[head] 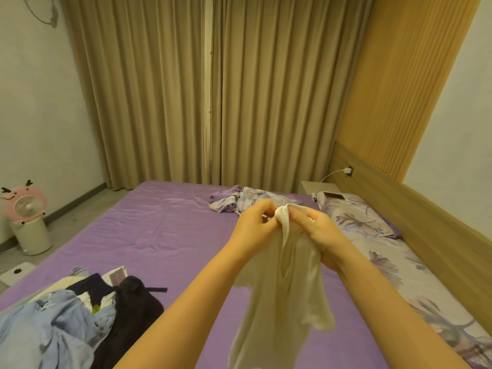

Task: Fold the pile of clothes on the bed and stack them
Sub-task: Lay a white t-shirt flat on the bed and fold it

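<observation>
The purple bed sheet (149,230) looks like smooth cloth with a faint satin sheen, creased in soft ridges. The pale garment (287,288) is a thin, matt knit, slightly see-through, with a ribbed white band at its top edge. In the pile of clothes (80,315), the light blue piece reads as crumpled matt woven cloth and the black piece as thicker, dull fabric. The floral pillow (359,222) is smooth printed cotton-like cloth. The curtains (213,89) are heavy matt fabric in deep pleats. The headboard (426,222) shows matt wood grain, and the wall panel (399,75) above it is finely ribbed wood. The fan (26,209) is smooth pink plastic.
</observation>
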A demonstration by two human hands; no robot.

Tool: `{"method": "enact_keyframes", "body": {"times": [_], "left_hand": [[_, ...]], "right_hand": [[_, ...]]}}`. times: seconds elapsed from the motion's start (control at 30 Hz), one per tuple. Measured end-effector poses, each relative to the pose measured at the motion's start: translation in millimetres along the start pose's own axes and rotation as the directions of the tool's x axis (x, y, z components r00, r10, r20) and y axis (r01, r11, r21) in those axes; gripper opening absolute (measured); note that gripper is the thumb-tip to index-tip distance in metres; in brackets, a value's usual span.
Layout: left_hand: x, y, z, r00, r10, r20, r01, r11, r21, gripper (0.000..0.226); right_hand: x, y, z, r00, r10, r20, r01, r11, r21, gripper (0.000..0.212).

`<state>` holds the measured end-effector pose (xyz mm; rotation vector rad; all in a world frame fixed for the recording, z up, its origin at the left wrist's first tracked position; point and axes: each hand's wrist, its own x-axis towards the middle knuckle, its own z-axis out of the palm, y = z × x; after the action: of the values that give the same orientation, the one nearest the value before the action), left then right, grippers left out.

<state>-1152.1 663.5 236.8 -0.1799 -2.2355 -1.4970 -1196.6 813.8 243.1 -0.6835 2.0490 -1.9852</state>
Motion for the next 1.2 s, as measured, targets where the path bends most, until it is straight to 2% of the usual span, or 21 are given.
{"method": "enact_keyframes", "body": {"times": [0.03,0.1,0.17,0.27,0.37,0.47,0.57,0.63,0.7,0.77,0.87,0.93,1.0,1.03,1.1,1.2], "left_hand": [[1,0,-3,0.997,-0.069,0.032,0.072,0.991,-0.110,0.016],[-2,-3,-12,0.963,-0.174,0.204,0.238,0.903,-0.357,0.016],[-5,-10,-19,0.919,-0.196,0.343,0.344,0.823,-0.451,0.017],[-8,-19,-16,0.897,-0.224,0.380,0.358,0.873,-0.330,0.006],[-11,-19,-5,0.880,-0.208,0.427,0.343,0.900,-0.268,0.018],[-12,-15,9,0.924,-0.199,0.327,0.287,0.926,-0.246,0.037],[-10,-12,18,0.962,-0.164,0.219,0.217,0.944,-0.249,0.033],[-8,-11,18,0.971,-0.167,0.173,0.219,0.912,-0.347,0.027],[-4,-12,12,0.966,-0.204,0.160,0.258,0.825,-0.503,0.029],[-2,-14,4,0.959,-0.216,0.181,0.282,0.726,-0.627,0.030],[0,-16,-4,0.955,-0.208,0.210,0.295,0.698,-0.652,0.028],[-1,-17,-6,0.956,-0.173,0.236,0.285,0.736,-0.615,0.030],[-2,-15,-7,0.957,-0.146,0.249,0.262,0.803,-0.535,0.018],[-3,-13,-8,0.958,-0.140,0.250,0.246,0.848,-0.469,0.009],[-5,-12,-8,0.965,-0.108,0.239,0.181,0.934,-0.308,0.015],[-5,-12,-7,0.976,-0.042,0.213,0.050,0.998,-0.033,0.023]], "right_hand": [[0,0,-1,0.999,0.002,-0.035,0.000,0.999,0.043,0.031],[1,-1,-7,0.996,0.003,-0.085,0.007,0.993,0.118,0.031],[0,0,-14,0.999,-0.010,-0.034,0.017,0.976,0.217,0.026],[0,0,-15,0.997,-0.032,0.065,0.006,0.929,0.369,0.020],[3,0,-11,0.990,-0.031,0.135,-0.036,0.882,0.470,0.024],[5,1,-13,0.970,-0.035,0.241,-0.124,0.780,0.614,0.028],[5,0,-20,0.966,-0.026,0.259,-0.155,0.742,0.652,0.029],[3,2,-26,0.977,-0.020,0.213,-0.112,0.802,0.587,0.032],[1,4,-33,0.994,-0.022,0.106,-0.029,0.889,0.458,0.016],[0,4,-41,1.000,-0.004,-0.002,0.004,0.923,0.384,0.005],[-1,4,-52,0.996,-0.007,-0.093,0.032,0.963,0.267,0.014],[-2,4,-52,0.992,-0.033,-0.123,0.054,0.984,0.171,0.019],[-1,6,-48,0.989,-0.059,-0.135,0.073,0.992,0.099,0.023],[-1,7,-45,0.988,-0.068,-0.137,0.079,0.994,0.075,0.026],[0,9,-39,0.986,-0.094,-0.140,0.097,0.995,0.021,0.029],[1,10,-32,0.986,-0.118,-0.115,0.117,0.993,-0.018,0.030]]}}
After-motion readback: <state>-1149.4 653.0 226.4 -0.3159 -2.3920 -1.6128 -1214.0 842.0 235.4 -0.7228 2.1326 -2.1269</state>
